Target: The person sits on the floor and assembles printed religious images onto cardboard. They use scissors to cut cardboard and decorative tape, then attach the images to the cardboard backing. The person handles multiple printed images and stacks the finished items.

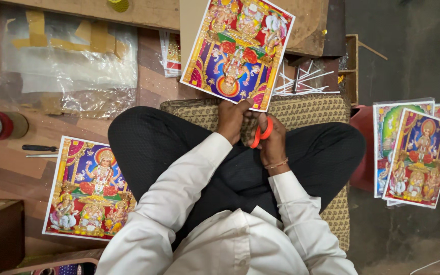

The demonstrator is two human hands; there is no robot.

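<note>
Roughly, biggest item first, all placed relative to the cushion:
cushion (311, 109): patterned seat pad under the crossed legs; every position below is taken from it.
plastic sheet (67, 61): crumpled clear film, far to the cushion's left on the floor. Slippery if a print slides onto it.
left print (88, 187): colourful picture lying flat on the floor left of the cushion, beside the knee. A knee shift could crease or scuff it.
right stack (413, 153): several similar pictures right of the cushion, top one skewed over the rest. Stack looks loose; a nudge likely fans it out.
held print (238, 48): picture raised above the cushion's far edge, tilted, gripped only at its bottom edge. One-point hold means it can droop or twist, so I'd expect a crooked or torn edge.
paper strips (304, 81): thin white offcuts just beyond the cushion's far right corner. Could snag in the blades.
left hand (232, 119): closed in a pinch on the held print's lower edge, over the cushion's front middle. Fingers sit near the cutting line; nick risk.
right hand (273, 140): fingers through the handles, wrapped round them, touching the left hand.
scissors (262, 131): orange handles only; blades hidden, so open or closed I cannot tell.
screwdriver (39, 148): small dark-handled tool left of the cushion, above the left print. Could get kicked.
</note>
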